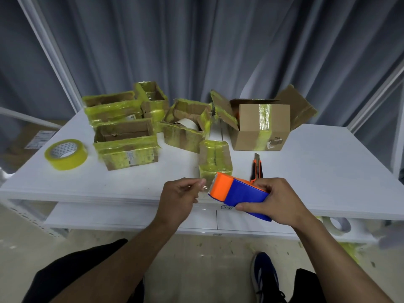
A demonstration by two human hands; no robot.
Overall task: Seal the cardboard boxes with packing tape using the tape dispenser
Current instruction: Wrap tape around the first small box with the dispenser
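Presently, I record the white table (328,162) across the head view. On it, at one o'clock, stands the largest cardboard box (260,127), flaps open, with a yellow tape strip down its near face. From ten to twelve o'clock sits a cluster of four open boxes (126,147) heavily wrapped in yellow tape, touching or just beside one another. A small taped box (215,158) stands near the table's middle, closed, at six o'clock from that cluster's rightmost box. At nine o'clock a yellow tape roll (65,154) lies flat, well apart from the hands.

The tape dispenser (238,191), blue body with orange head, is held over the table's near edge at six o'clock, its toothed end at nine o'clock. My right hand (277,200) grips its blue body, fingers and thumb curled round it. My left hand (181,193), just beside the teeth, has its fingers curled, thumb and forefinger pinching a faint clear tape end (205,187).

An orange-and-black utility knife (256,167) lies on the table at twelve o'clock from the right hand, blade end away from me.
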